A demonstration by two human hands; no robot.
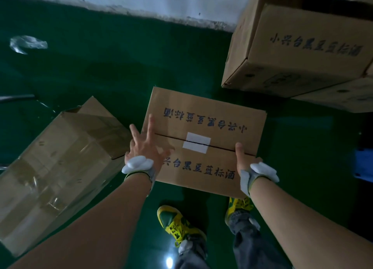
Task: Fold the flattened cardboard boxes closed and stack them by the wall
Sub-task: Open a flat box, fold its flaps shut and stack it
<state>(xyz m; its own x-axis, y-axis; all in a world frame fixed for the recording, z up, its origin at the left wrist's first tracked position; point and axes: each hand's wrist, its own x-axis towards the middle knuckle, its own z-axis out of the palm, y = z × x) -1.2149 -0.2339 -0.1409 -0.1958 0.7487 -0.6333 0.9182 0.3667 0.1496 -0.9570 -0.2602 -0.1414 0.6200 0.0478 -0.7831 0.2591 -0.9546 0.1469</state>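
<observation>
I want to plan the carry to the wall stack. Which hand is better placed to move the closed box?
Right hand: probably, since it already grips the closed brown cardboard box on the stack's side. Left hand is open, fingers spread.

Closed cardboard box (203, 141), flaps meeting at a centre seam under a white label (196, 142), held above the green floor (101, 71). Right hand (242, 161) grips its near right edge, thumb on top. Left hand (145, 147) at the left edge, fingers (150, 125) splayed. Taped box (54, 167) lies tilted left. Stacked boxes (298, 46) upper right by the wall (141, 0).
</observation>
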